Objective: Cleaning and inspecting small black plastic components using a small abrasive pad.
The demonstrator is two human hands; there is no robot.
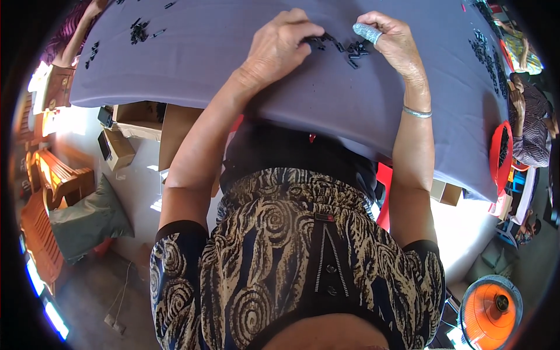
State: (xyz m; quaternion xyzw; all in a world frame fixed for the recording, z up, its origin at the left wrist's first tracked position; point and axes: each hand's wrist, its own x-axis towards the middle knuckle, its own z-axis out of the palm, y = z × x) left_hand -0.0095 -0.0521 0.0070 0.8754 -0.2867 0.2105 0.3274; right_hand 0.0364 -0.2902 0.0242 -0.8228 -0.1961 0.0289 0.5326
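Note:
Small black tube-like pieces (354, 57) lie in a loose pile on a grey-purple cloth-covered table (326, 105). My left hand (280, 46) is bent over the pile's left side, its thumb and fingers closed around dark pieces at the fingertips; how many is unclear. To the pile's right, my right hand (395, 48) has its fingers closed in a pinch. A silvery-grey wrapping (367, 32) covers one of its digits. Whatever that pinch may hold is hidden. A bracelet (417, 112) circles my right wrist.
More black pieces (139, 32) lie far left and along the table's right side (484, 55). A red basin (501, 153) stands at the right edge. Other people's arms (79, 35) show on both sides. Below are cardboard boxes (140, 122), a wooden chair (58, 175) and an orange heater (491, 309).

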